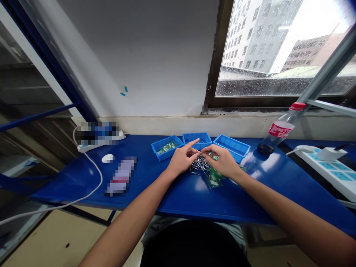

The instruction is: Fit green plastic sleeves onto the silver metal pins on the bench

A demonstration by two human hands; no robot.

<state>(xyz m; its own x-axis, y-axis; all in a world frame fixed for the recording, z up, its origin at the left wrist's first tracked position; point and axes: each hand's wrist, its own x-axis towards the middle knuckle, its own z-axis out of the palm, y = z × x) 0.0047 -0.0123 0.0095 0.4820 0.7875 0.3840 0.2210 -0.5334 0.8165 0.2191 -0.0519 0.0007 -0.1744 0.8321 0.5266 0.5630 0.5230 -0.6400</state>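
My left hand [182,159] is over the blue table, thumb and fingers pinched on something too small to make out, its index finger stretched out. Close beside it, my right hand [222,159] pinches at the same spot, fingertips nearly touching the left ones. Below the hands lies a pile of thin silvery metal pieces [200,165], with green plastic packets [214,178] to its right, partly hidden by my right hand. Behind stand three blue trays: the left one [160,158] holds small green packets, the middle one [197,136] a few small pieces, and the right one [232,142] is angled.
On the blue table [172,200], a bottle with a red cap [280,128] and a white power strip [330,167] stand at the right. At the left are a blurred phone-like object [121,176], a white mouse-like object [107,158], another power strip [102,142] and a white cable [97,181].
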